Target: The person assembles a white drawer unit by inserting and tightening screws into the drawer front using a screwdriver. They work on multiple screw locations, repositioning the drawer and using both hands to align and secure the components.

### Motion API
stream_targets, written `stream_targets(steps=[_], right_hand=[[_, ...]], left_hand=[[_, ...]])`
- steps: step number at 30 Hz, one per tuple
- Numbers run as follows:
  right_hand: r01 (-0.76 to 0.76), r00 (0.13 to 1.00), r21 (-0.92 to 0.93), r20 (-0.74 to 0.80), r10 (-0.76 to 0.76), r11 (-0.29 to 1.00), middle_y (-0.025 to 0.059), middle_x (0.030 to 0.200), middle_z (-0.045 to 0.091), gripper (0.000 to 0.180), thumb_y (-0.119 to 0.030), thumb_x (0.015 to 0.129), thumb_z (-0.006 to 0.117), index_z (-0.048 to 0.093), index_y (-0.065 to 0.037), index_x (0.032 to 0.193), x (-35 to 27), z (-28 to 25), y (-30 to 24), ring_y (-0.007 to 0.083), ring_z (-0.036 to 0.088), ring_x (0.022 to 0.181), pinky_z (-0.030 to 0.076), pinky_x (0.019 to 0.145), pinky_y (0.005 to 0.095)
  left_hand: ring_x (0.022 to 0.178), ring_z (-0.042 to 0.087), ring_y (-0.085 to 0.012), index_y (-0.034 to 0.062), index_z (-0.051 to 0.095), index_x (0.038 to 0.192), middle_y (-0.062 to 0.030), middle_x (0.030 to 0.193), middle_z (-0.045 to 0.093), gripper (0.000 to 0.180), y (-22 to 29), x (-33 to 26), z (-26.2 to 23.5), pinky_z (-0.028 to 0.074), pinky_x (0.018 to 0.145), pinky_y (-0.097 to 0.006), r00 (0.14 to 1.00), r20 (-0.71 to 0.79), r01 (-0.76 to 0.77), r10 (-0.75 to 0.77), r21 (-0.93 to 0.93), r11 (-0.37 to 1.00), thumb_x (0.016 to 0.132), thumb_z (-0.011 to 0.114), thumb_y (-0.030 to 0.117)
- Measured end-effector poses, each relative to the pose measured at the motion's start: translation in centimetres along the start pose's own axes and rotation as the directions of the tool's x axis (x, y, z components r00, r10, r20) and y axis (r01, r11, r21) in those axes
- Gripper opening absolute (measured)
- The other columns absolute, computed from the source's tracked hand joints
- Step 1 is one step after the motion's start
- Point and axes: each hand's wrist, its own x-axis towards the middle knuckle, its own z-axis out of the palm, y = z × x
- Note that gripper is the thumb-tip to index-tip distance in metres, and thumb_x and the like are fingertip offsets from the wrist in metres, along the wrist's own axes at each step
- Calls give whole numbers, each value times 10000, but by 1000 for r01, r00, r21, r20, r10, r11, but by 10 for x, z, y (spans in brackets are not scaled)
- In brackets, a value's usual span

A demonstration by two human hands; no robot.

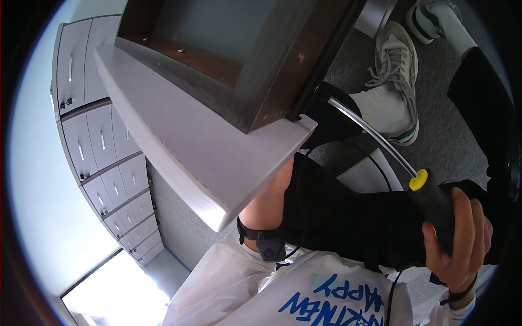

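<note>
My right hand [461, 244] is wrapped round the black and yellow handle of a screwdriver [375, 135]. Its long metal shaft slants up and to the left, and the end lies close to the lower right corner of a dark wooden frame [283, 76]. Whether the tip touches anything I cannot tell. This frame rests on a pale board [179, 125] with a thick white edge. My left hand [265, 209] is under the board's near right end; the board hides its fingers. A black band with a small box [269, 247] circles the left wrist.
Grey cabinets [100, 138] with silver handles line the left side. Two sneakers [392, 70] and legs in black trousers lie at the upper right on the grey floor [179, 206]. Thin black cables [380, 165] run between the legs. A bright window or opening [117, 290] is at the lower left.
</note>
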Motion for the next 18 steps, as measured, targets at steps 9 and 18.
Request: stream_targets(steps=[9,18], right_hand=[[-626,751,766,544,374,145,168,886,669,717,-588,941,592,422,36,1251,29,1,17,128,679,701,573,610,259],[97,995,5,6,-97,995,254,1123,612,827,-197,711,881,454,60,1371,14,-15,-25,359,677,935,565,720,372]], left_hand=[[1090,578,-323,21,572,1331,-186,1185,633,526,12,5,2,399,1032,-493,997,66,20,-25,74,997,1003,546,431],[1074,598,-316,33,577,1329,-179,1178,646,524,8,-8,6,412,1027,-506,997,-75,-14,22,100,995,1010,524,446]])
